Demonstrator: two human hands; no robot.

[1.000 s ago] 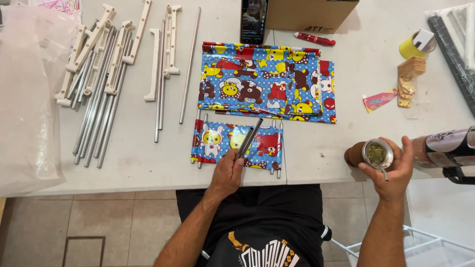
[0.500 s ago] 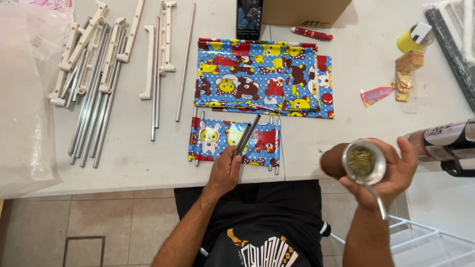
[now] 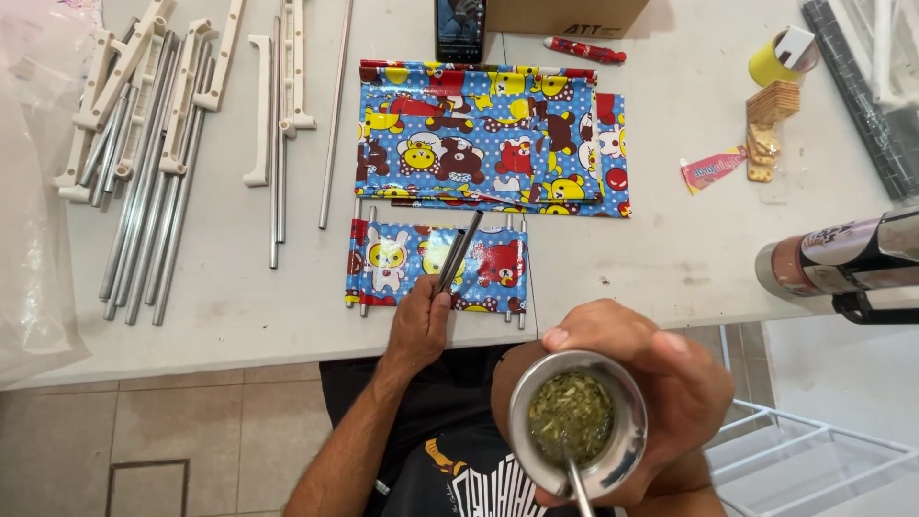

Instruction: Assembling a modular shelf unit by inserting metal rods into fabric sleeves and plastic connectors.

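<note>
A: Clear plastic bag (image 3: 38,191) far left on the white surface (image 3: 670,258), crumpled. Next?

B: Bundle of metal rods (image 3: 144,211) with white plastic brackets (image 3: 105,96) lying across them, roughly top to bottom. More white brackets (image 3: 263,105) and a single thin rod (image 3: 335,115) just right of that.

A: Centre?

B: Big folded cartoon-print fabric (image 3: 488,134), blue with bears and yellow faces. A phone (image 3: 459,29) and a cardboard box (image 3: 565,14) at the top edge, a red marker (image 3: 584,50) near the box. Below the big fabric, a small fabric panel (image 3: 431,263), same print, with rods threaded along its sides.

A: Left hand?

B: Left hand (image 3: 419,330) at the surface's near edge, fingers pinched on two dark rods (image 3: 458,251) that lie diagonally across the small panel.

A: Right hand?

B: Right hand (image 3: 661,383) off the surface, close to the camera, wrapped around a metal cup (image 3: 577,426) full of green chopped herb, with a metal straw (image 3: 579,488) sticking out the bottom side.

A: Far right?

B: Yellow tape roll (image 3: 780,59), stack of crackers (image 3: 766,124), pink wrapper (image 3: 713,169), and a thermos (image 3: 842,258) lying on its side at the surface edge.
</note>
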